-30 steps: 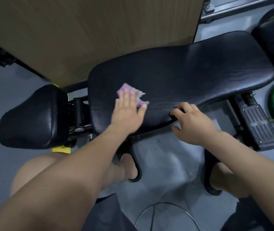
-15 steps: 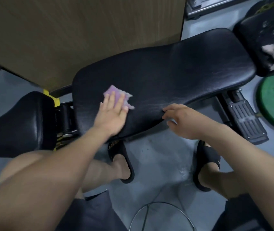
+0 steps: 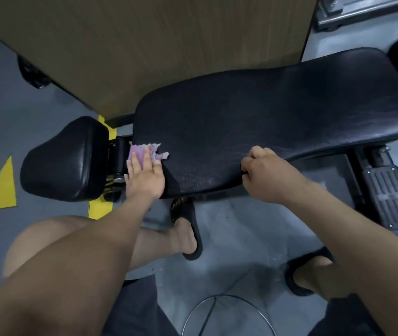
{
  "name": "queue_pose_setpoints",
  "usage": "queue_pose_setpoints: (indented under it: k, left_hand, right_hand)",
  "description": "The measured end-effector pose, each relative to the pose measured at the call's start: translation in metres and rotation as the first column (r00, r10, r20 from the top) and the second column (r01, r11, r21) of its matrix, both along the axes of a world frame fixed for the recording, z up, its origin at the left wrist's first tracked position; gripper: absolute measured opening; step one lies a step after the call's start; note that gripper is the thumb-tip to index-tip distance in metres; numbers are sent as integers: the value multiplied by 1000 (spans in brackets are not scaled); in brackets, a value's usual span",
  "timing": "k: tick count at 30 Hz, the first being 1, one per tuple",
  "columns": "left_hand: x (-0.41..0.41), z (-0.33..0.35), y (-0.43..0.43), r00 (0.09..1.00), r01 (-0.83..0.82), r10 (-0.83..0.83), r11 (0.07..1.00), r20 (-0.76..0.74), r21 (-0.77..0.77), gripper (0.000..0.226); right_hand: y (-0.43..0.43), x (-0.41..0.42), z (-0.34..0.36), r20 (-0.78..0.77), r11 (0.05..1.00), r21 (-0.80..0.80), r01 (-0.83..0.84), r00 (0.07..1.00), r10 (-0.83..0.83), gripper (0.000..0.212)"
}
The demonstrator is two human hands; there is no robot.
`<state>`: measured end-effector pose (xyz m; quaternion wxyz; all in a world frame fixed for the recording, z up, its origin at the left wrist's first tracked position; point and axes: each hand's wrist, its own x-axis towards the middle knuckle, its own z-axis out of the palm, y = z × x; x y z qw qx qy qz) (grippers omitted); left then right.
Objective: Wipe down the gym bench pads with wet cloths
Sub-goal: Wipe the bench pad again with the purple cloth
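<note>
Left hand (image 3: pixel 144 175) is flat, fingers straight, pressing the frayed purple cloth (image 3: pixel 142 151) onto the left end of the long black leather bench pad (image 3: pixel 277 112), right by the gap to the small black seat pad (image 3: pixel 64 161). Right hand (image 3: pixel 265 175) has its fingers curled round the long pad's near edge.

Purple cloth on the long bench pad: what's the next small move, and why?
Probably sweep the frayed purple cloth rightward along the long black vinyl bench pad. The left hand presses it flat at the pad's left end, beside the gap to the small black seat pad, so most of the surface lies to the right. The right hand grips the near edge.
</note>
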<state>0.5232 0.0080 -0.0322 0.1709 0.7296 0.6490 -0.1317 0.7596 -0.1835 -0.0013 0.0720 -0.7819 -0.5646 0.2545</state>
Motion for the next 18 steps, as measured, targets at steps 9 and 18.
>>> queue_pose_setpoints:
  k: [9, 18]
  left_hand:
    - [38, 0, -118, 834, 552, -552, 834, 1, 11, 56]
    - [147, 14, -136, 527, 843, -844, 533, -98, -66, 54]
  right_hand:
    - [-44, 15, 2, -76, 999, -32, 12, 997, -14, 34]
    - [-108, 76, 37, -2, 903, -321, 285, 953, -302, 43]
